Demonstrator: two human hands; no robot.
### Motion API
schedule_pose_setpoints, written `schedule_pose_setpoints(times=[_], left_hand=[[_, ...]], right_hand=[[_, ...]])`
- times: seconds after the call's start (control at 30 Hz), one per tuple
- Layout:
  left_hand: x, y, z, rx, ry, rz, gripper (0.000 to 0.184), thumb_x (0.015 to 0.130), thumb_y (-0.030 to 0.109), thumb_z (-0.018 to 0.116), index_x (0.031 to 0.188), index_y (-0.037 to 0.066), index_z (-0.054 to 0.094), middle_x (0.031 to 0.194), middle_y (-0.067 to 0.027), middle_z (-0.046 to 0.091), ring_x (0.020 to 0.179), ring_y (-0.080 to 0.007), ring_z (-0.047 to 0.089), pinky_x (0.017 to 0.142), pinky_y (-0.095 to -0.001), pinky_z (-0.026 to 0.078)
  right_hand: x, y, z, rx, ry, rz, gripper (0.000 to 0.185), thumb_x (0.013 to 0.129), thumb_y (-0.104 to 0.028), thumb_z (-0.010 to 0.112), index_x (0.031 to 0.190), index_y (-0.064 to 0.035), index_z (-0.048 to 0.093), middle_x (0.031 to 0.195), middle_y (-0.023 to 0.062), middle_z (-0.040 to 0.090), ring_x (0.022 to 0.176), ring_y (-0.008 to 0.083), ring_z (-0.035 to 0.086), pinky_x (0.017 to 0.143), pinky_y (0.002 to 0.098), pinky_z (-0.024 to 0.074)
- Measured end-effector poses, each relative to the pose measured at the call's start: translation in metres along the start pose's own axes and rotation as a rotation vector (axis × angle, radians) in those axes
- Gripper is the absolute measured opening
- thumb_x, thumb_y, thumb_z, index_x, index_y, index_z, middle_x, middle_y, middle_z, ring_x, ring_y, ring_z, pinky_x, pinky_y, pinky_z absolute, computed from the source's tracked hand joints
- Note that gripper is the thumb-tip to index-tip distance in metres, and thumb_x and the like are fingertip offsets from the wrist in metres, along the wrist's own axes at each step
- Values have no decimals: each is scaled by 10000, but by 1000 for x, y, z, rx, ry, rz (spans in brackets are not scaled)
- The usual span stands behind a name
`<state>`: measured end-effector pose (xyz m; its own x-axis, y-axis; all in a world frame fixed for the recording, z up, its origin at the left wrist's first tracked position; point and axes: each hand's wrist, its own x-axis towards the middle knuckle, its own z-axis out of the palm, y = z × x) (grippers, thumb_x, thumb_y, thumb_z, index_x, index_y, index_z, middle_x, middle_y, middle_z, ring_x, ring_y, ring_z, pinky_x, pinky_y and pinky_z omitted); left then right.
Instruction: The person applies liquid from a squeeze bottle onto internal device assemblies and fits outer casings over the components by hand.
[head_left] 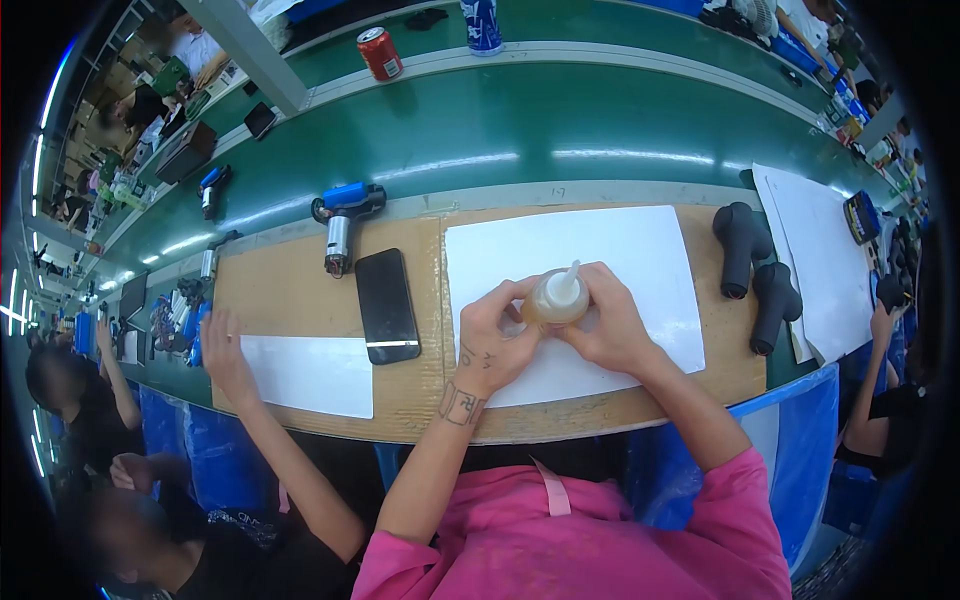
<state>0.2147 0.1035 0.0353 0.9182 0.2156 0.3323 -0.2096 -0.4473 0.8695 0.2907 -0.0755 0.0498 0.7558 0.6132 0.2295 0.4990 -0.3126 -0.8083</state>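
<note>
Both of my hands are wrapped around a small squeeze bottle (557, 297) with a pale nozzle cap and a yellowish content. My left hand (498, 335) grips it from the left side, and my right hand (608, 318) from the right. The bottle is held above a white sheet (580, 235) lying on brown cardboard (290, 290). Left of the sheet lies a black smartphone (388, 305). Two dark massage-gun-shaped housings (740, 248) rest on the cardboard to the right.
A motor assembly with a blue top (340, 225) lies back left. A second white sheet (310, 375) is near a co-worker's hand (228, 355) at left. A red can (379, 54) and a blue can (482, 25) stand on the back ledge. More white sheets (820, 260) lie at right.
</note>
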Motion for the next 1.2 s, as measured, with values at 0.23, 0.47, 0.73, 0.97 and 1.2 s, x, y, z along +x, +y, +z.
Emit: schedule_pose_setpoints(times=[0.23, 0.47, 0.73, 0.97, 1.2], left_hand=[[0, -3, -2, -30, 8, 3, 331, 747, 101, 814, 1060, 50, 721, 860, -112, 725, 668, -235, 661, 642, -322, 535], [0, 4, -4, -5, 3, -26, 246, 766, 100, 828, 928, -1, 673, 787, -99, 701, 701, -159, 667, 687, -275, 530], [-1, 4, -2, -18, -5, -53, 286, 766, 122, 853, 962, 10, 677, 768, -93, 706, 685, -176, 679, 679, -286, 534], [1, 3, 2, 38, -62, -33, 453, 758, 208, 896, 1109, 23, 677, 1001, -132, 724, 852, -242, 705, 748, -324, 561], [0, 0, 0, 28, -108, 17, 530, 757, 196, 910, 1201, 18, 684, 1159, -138, 702, 986, -237, 696, 820, -325, 568]], right_hand=[[0, -1, 8, -158, 68, -91, 610, 653, -99, 904, 1208, -28, 660, 1329, 153, 635, 1110, 347, 586, 962, 436, 505], [-2, 1, 10, -271, 117, -207, 562, 610, -66, 898, 1134, -50, 694, 1392, 160, 616, 1090, 366, 584, 949, 439, 505], [-2, 6, 9, -240, 90, -169, 518, 617, -43, 885, 1099, -53, 697, 1292, 141, 670, 1083, 350, 597, 941, 437, 512], [-1, 7, 9, -252, 116, -197, 488, 654, -20, 838, 1119, -48, 690, 1250, 132, 683, 1082, 334, 602, 945, 417, 522], [-3, 9, 7, -222, 50, -115, 660, 656, -112, 876, 1264, -1, 644, 1266, 143, 671, 1139, 356, 595, 973, 424, 527]])
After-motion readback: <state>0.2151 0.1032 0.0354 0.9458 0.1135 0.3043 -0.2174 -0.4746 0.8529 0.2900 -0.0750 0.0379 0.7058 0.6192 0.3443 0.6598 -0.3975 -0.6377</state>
